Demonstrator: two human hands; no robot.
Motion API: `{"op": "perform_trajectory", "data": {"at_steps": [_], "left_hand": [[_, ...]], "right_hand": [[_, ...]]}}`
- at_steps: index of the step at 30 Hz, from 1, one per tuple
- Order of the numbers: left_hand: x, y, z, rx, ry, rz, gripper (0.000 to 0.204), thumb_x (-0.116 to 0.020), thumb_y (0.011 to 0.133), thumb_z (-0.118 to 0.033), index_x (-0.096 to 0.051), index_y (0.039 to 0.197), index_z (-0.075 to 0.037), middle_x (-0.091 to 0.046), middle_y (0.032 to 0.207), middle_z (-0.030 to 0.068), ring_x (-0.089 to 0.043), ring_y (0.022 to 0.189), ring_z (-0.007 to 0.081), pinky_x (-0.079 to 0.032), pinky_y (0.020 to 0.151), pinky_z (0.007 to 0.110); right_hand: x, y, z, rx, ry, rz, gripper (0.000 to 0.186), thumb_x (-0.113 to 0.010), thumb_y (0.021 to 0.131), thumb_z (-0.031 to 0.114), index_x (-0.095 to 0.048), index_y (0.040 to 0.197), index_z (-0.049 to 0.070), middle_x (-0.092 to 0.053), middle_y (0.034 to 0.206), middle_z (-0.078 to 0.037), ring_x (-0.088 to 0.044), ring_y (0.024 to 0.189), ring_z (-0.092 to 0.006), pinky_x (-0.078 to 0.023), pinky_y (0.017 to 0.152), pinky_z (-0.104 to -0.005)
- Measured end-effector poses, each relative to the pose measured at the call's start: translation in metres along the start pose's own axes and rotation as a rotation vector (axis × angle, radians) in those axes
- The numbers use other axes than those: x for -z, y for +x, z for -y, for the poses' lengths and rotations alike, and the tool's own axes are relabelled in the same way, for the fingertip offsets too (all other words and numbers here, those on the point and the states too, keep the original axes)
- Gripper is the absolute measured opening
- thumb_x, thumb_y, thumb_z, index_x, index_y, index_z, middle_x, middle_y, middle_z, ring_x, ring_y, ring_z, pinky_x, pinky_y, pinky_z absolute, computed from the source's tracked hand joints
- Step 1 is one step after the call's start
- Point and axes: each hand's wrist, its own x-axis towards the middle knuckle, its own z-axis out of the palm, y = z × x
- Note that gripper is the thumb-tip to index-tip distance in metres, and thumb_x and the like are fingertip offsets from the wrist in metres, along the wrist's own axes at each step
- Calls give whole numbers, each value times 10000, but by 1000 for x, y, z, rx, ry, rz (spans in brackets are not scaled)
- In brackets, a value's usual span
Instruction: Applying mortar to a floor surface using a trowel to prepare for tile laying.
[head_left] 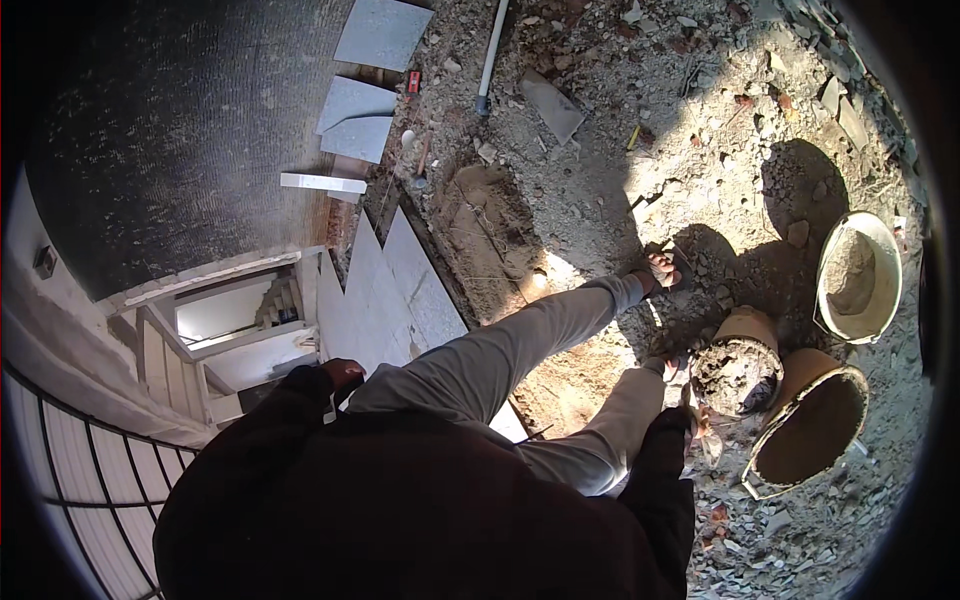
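Bucket (749, 324) of lumpy grey-brown material (730, 374) sits on rubble (775, 560), just beside the right hand (686, 420), whose grip I cannot tell. The left hand (345, 373), its hold also unclear, appears near white tiles (362, 285); tan (802, 372) and pale buckets (886, 252) stand farther right.
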Motion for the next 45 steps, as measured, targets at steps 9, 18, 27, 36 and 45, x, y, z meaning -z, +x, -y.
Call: {"op": "perform_trajectory", "data": {"at_steps": [9, 18, 27, 36, 45], "left_hand": [[1, 0, -18, -58, -791, 6, 205, -494, 788, -196, -546, 924, -52, -564, 782, 65, -550, 710, 135, -454, 643, 270], [-97, 7, 76, -114, -1118, -107, 218, -534, 737, -191, -568, 912, -64, -582, 754, 72, -551, 628, 147, -460, 593, 272], [-123, 91, 140, -46, -1512, -10, 193, -529, 762, -146, -561, 939, -75, -577, 718, 75, -535, 576, 144, -453, 549, 275], [-117, 156, 204, -50, -1657, -505, 185, -486, 769, -102, -527, 942, -50, -546, 706, 64, -512, 619, 138, -430, 542, 265], [-95, 183, 215, 316, -2047, -201, 196, -500, 755, -91, -527, 948, -64, -554, 746, 54, -516, 635, 144, -430, 539, 273]], "right_hand": [[16, -138, 69, 201, -441, 27, 331, -516, 645, 319, -550, 781, 19, -511, 720, -101, -472, 675, -246, -374, 622, -353], [-62, -294, 110, 579, -962, 128, 327, -519, 644, 319, -547, 776, 21, -509, 711, -97, -471, 665, -247, -372, 616, -357], [-178, -466, 18, 878, -1399, 133, 323, -522, 643, 319, -545, 771, 23, -507, 702, -94, -470, 656, -247, -371, 609, -361], [-376, -606, -86, 1105, -1820, 278, 319, -525, 642, 319, -542, 766, 24, -505, 693, -91, -469, 647, -248, -370, 603, -365], [-582, -681, -219, 1224, -2193, 428, 316, -528, 641, 318, -539, 760, 26, -504, 684, -88, -469, 637, -249, -368, 596, -369]]}}
